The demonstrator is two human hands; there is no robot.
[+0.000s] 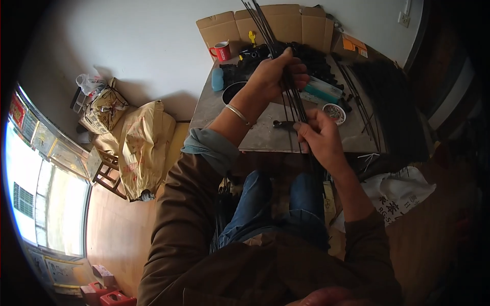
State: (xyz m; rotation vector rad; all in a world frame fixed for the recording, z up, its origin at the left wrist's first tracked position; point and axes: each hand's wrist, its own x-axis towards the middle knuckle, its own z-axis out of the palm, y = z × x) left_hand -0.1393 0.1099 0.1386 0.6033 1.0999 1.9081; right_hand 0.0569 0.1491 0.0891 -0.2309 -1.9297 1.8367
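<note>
Nearby sit a red mug (pixel 222 51) and white bowl (pixel 341 120); the hands (pixel 275 74) (pixel 324 135) grip black rods (pixel 262 24) and a dark piece (pixel 286 125).

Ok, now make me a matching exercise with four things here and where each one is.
Things:
1. Rods
2. Mug
3. Bowl
4. Bracelet

Places:
A. In front of the cardboard
B. Around the left wrist
C. On the table, right of the rods
D. Gripped in the left hand

Pairs: 1-D, 2-A, 3-C, 4-B
</note>
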